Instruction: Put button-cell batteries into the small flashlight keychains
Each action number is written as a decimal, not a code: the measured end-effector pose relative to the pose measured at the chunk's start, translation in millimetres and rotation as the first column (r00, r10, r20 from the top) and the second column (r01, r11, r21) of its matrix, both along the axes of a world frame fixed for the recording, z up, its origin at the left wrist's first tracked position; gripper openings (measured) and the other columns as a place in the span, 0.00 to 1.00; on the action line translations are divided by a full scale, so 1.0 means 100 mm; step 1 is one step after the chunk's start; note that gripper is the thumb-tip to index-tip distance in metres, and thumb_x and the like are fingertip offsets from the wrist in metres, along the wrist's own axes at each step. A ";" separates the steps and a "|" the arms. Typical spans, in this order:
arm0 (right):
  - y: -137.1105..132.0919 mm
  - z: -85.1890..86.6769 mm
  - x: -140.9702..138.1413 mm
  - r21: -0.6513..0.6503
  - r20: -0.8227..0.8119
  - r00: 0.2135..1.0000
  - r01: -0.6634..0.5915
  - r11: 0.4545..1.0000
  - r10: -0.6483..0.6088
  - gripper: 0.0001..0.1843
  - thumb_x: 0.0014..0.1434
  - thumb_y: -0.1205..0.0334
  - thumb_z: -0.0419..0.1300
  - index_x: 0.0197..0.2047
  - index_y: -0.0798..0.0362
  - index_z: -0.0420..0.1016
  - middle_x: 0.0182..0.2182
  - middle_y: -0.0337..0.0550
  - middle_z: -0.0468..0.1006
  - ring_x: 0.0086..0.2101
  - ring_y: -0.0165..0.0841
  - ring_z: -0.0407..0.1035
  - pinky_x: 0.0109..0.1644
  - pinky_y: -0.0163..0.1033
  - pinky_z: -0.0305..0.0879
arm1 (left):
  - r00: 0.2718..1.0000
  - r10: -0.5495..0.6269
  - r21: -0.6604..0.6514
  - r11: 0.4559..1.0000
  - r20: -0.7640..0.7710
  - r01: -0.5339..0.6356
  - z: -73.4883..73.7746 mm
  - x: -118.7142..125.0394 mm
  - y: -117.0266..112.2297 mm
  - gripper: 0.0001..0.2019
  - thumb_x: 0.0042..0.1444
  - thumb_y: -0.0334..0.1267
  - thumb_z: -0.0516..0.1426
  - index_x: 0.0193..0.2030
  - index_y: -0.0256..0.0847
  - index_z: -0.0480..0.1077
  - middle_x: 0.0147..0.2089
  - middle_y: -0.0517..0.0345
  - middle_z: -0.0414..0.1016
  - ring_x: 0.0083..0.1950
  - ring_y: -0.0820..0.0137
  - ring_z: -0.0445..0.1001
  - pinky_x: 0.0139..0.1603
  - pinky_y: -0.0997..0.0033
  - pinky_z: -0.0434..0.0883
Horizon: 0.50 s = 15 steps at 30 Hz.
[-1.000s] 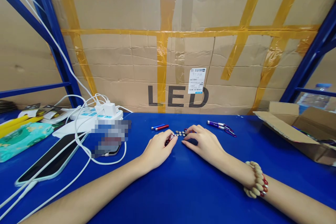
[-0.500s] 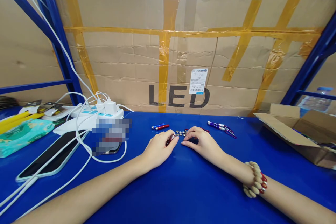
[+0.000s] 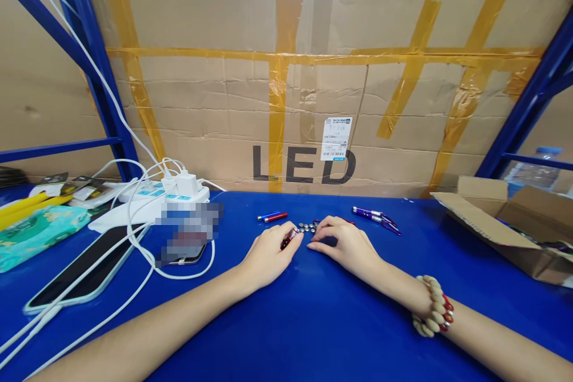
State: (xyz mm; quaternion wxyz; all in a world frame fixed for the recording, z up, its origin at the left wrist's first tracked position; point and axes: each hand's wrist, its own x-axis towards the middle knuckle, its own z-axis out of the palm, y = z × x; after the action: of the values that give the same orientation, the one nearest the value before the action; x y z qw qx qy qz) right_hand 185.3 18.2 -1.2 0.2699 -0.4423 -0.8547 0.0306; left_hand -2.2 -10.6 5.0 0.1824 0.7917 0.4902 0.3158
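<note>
The left hand (image 3: 270, 253) has a dark red tube (image 3: 287, 240) in its grip, pinched between thumb and fingers just above the bench (image 3: 290, 334). The right hand (image 3: 347, 245) is loosely curled, its fingertips near the thumb; I cannot tell whether its grip holds anything. A beaded bracelet (image 3: 433, 307) circles that wrist.

Between the hands lies a cluster of small silvery discs (image 3: 307, 227). Reading the clock from there, with 12 farthest from the person, a blue tube (image 3: 267, 215) and a red tube (image 3: 276, 218) lie side by side at 10 o'clock, and purple tubes with loops (image 3: 375, 215) at 2. An open cardboard box (image 3: 487, 221) stands at 3 o'clock.

The bench top is smooth, deep blue and faintly glossy. Farther out at 10 o'clock, white cables trail from a power strip (image 3: 197, 193); a phone (image 3: 89, 262) lies under them at 8, beside a green packet (image 3: 42, 233) at 9.

At 12 o'clock rises a taped cardboard panel (image 3: 215, 101) printed "LED", between blue metal uprights (image 3: 105, 95). Beyond the one at 2 o'clock stands a plastic bottle (image 3: 537, 170).
</note>
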 end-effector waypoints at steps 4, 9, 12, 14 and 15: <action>0.01 -0.01 0.00 -0.079 -0.054 0.999 -0.007 0.997 0.003 0.07 0.53 0.55 0.60 0.30 0.49 0.75 0.35 0.38 0.73 0.33 0.30 0.69 0.35 0.35 0.64 | 1.000 -0.002 -0.001 1.000 -0.012 0.002 0.01 0.00 0.00 0.13 0.60 0.43 0.45 0.28 0.41 0.62 0.24 0.63 0.67 0.28 0.72 0.65 0.28 0.75 0.60; 0.02 -0.03 0.00 -0.086 -0.034 0.999 -0.008 0.996 0.005 0.07 0.54 0.55 0.59 0.31 0.48 0.74 0.30 0.36 0.75 0.28 0.29 0.68 0.29 0.34 0.61 | 1.000 -0.007 0.008 1.000 -0.024 0.007 0.00 0.00 0.01 0.13 0.60 0.43 0.45 0.29 0.41 0.63 0.25 0.63 0.67 0.28 0.72 0.65 0.28 0.76 0.59; 0.03 -0.03 -0.01 -0.025 -0.075 0.996 -0.042 0.999 0.040 0.06 0.54 0.56 0.60 0.31 0.49 0.75 0.28 0.36 0.76 0.27 0.29 0.68 0.27 0.34 0.60 | 0.999 -0.010 0.020 1.000 -0.036 0.011 -0.01 0.00 0.01 0.13 0.59 0.44 0.45 0.30 0.41 0.63 0.25 0.63 0.66 0.28 0.72 0.65 0.28 0.76 0.59; 0.02 -0.03 -0.01 0.082 -0.172 0.980 -0.087 0.993 0.100 0.05 0.55 0.59 0.59 0.32 0.49 0.75 0.30 0.38 0.77 0.29 0.30 0.69 0.30 0.34 0.62 | 0.999 -0.021 0.022 1.000 -0.037 0.022 -0.01 0.00 0.02 0.12 0.59 0.44 0.46 0.30 0.41 0.63 0.25 0.64 0.66 0.28 0.72 0.65 0.28 0.76 0.59; 0.00 -0.02 -0.02 0.148 -0.220 0.965 -0.111 0.983 0.143 0.05 0.55 0.60 0.59 0.32 0.50 0.75 0.31 0.39 0.77 0.31 0.30 0.69 0.31 0.34 0.63 | 0.999 -0.035 0.020 0.999 -0.036 0.036 -0.01 -0.01 0.01 0.12 0.59 0.43 0.46 0.30 0.41 0.63 0.25 0.64 0.66 0.28 0.73 0.65 0.28 0.76 0.59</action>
State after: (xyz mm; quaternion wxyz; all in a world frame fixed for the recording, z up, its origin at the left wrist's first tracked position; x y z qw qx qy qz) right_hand 183.6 18.7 -3.5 0.3937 -0.3607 -0.8445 0.0410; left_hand -2.8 -9.2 3.5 0.1710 0.8077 0.4758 0.3035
